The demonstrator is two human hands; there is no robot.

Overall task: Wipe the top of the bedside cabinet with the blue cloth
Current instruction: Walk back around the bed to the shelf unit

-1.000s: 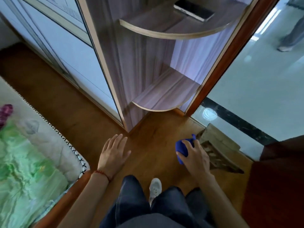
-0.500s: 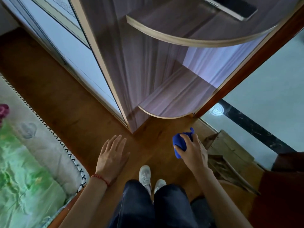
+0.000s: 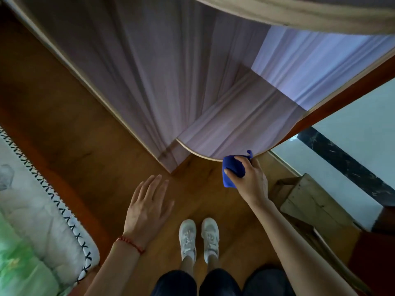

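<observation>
Both hands hang out in front over the wooden floor [image 3: 89, 133]. Fingers of the right hand [image 3: 250, 178] curl round the bunched blue cloth [image 3: 233, 169], which sits just at the curved front edge of the low shelf [image 3: 239, 129], one corner of it overlapping that edge. Spread flat, palm down, the left hand [image 3: 147, 208] holds nothing, a red bracelet [image 3: 130, 244] at its wrist. White shoes [image 3: 198, 238] stand on bare floor between the arms. A bed [image 3: 38, 216] edge borders the floor on the left; a wooden crate [image 3: 310, 201] sits near the right arm. No bedside cabinet can be told from this view.
</observation>
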